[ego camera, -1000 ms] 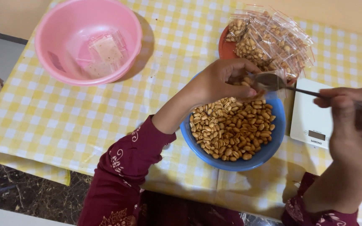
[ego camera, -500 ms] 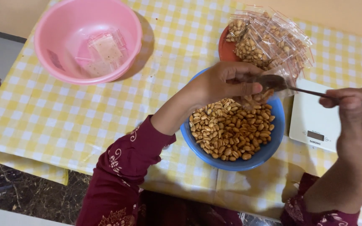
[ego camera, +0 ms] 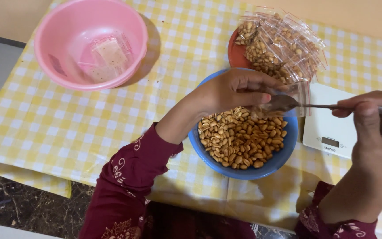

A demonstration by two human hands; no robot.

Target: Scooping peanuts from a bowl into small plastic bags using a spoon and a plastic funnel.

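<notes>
My left hand [ego camera: 237,90] hovers over the blue bowl [ego camera: 284,156] of roasted peanuts [ego camera: 239,139] and pinches a small clear plastic bag [ego camera: 300,95] at its mouth. My right hand [ego camera: 376,126] grips the handle of a metal spoon [ego camera: 288,104], whose bowl lies level at the bag's opening, just above the peanuts. Whether the spoon carries nuts is blurred. Both sleeves are dark red with a white pattern.
A pink bowl [ego camera: 67,66] with a few empty clear bags stands at the upper left. A red plate [ego camera: 237,53] piled with filled peanut bags [ego camera: 284,44] sits behind the blue bowl. A white kitchen scale [ego camera: 332,128] lies to the right. Yellow checked cloth [ego camera: 67,132] covers the table.
The spoon has shifted slightly left and lower toward the bag's mouth. My left hand has kept its hold over the blue bowl.
</notes>
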